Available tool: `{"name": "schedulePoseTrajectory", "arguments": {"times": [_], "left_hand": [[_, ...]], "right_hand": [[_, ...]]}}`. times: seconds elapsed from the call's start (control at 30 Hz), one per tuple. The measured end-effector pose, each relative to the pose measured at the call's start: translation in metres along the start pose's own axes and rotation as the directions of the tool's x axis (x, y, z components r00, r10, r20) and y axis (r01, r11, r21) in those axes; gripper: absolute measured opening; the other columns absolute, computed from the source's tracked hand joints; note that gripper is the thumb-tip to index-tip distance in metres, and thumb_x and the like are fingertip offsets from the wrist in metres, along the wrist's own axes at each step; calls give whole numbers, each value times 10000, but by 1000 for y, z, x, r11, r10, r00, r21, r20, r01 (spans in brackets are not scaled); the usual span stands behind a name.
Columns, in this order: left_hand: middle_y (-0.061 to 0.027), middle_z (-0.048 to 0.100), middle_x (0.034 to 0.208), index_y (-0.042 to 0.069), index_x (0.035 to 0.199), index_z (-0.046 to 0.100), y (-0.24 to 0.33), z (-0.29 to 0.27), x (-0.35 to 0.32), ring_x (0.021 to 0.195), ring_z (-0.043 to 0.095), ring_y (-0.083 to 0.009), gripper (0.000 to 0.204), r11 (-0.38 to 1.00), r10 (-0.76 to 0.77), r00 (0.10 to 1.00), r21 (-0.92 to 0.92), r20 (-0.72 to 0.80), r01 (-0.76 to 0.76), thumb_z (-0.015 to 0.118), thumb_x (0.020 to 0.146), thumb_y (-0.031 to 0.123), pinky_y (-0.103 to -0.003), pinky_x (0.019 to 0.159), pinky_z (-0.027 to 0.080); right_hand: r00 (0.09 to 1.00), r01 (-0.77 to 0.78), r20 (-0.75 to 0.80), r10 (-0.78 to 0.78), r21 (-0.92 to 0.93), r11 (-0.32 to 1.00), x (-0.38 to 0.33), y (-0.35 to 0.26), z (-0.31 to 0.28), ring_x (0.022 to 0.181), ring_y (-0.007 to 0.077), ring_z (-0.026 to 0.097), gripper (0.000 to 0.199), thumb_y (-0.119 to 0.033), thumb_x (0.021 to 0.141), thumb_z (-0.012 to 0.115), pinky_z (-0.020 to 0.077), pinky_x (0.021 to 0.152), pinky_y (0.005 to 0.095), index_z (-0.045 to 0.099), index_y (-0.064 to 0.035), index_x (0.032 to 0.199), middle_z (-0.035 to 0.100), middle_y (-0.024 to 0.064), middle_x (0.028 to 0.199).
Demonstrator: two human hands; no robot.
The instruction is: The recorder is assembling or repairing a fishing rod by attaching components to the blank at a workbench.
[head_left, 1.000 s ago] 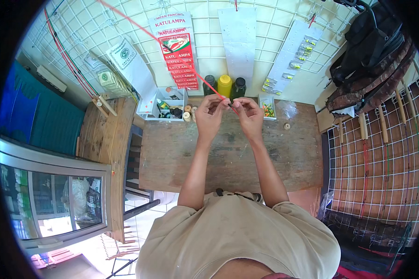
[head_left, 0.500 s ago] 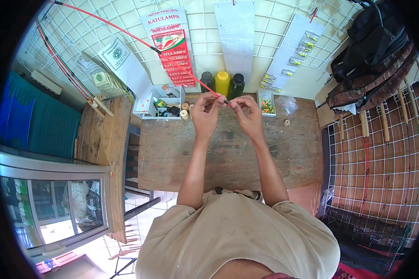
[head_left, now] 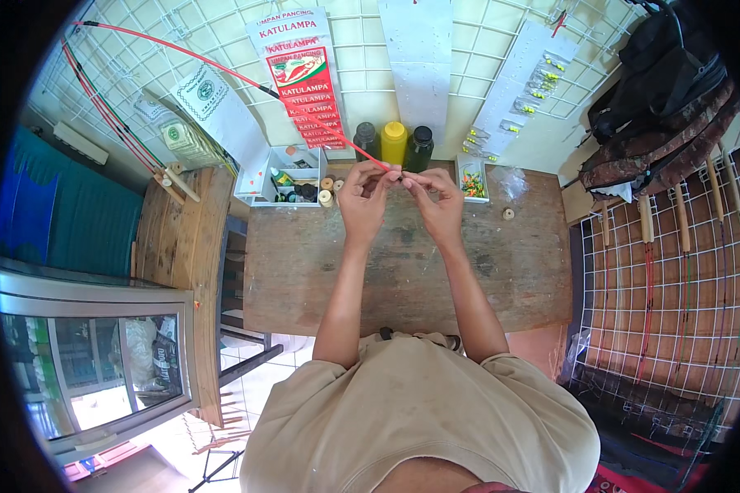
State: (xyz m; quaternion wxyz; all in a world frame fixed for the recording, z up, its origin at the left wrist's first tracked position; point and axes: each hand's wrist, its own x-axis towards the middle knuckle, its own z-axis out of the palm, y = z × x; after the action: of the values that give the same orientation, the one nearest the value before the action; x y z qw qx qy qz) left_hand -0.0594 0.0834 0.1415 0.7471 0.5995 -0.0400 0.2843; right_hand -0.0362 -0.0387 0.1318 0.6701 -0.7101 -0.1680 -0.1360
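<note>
A thin red fishing rod (head_left: pixel 240 75) with black bands slants from the upper left down to my hands, above the far part of the wooden table (head_left: pixel 403 271). My left hand (head_left: pixel 362 201) pinches the rod close to its lower end. Beside it, my right hand (head_left: pixel 441 205) is closed in a pinch at that same end, where a small dark piece shows between the fingertips. Fingers cover most of this end, so the dark piece's exact shape cannot be made out. The fingertips of both hands nearly touch.
Behind my hands stand a yellow bottle (head_left: pixel 394 144) and two dark ones. A white divided box (head_left: pixel 259 200) and spools (head_left: pixel 326 198) are on the left; a small tray of colourful pieces (head_left: pixel 474 182) is on the right. Rods with wooden handles hang on a right-hand grid (head_left: pixel 625 287).
My fingertips have come slightly closer together at the rod's end, hiding more of the dark piece. The rod's far end has shifted a little to the left and down.
</note>
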Motion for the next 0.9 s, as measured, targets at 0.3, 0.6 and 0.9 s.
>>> {"name": "schedulePoseTrajectory", "arguments": {"times": [0.3, 0.6, 0.9], "left_hand": [[-77, 623, 912, 8, 997, 515, -3, -5, -1, 832, 621, -128, 214, 1000, -8, 997, -2, 75, 8, 649, 830, 2, -237, 763, 513], [-80, 617, 931, 13, 1016, 515, -2, -2, 0, 863, 619, -134, 235, 999, -40, 991, -20, 126, 42, 654, 827, 8, -251, 767, 517], [-104, 677, 901, -10, 1105, 571, 18, 8, -1, 835, 648, -141, 260, 997, 27, 998, 68, 53, -31, 624, 855, 39, -248, 753, 510]], "right_hand": [[984, 172, -16, -176, -151, 974, 1, -8, 0, 815, 152, 549, 166, -74, 746, 731, 432, 702, 280, 727, -83, 911, 644, 51, 801], [998, -18, 55, 6, 224, 975, 12, 0, -4, 859, 133, 541, 147, -121, 797, 700, 429, 775, 260, 713, -68, 934, 633, 43, 941], [995, -58, 96, 11, 503, 862, 24, -34, -11, 819, 107, 580, 158, -127, 917, 566, 468, 764, 271, 555, 12, 991, 622, 61, 881]]}}
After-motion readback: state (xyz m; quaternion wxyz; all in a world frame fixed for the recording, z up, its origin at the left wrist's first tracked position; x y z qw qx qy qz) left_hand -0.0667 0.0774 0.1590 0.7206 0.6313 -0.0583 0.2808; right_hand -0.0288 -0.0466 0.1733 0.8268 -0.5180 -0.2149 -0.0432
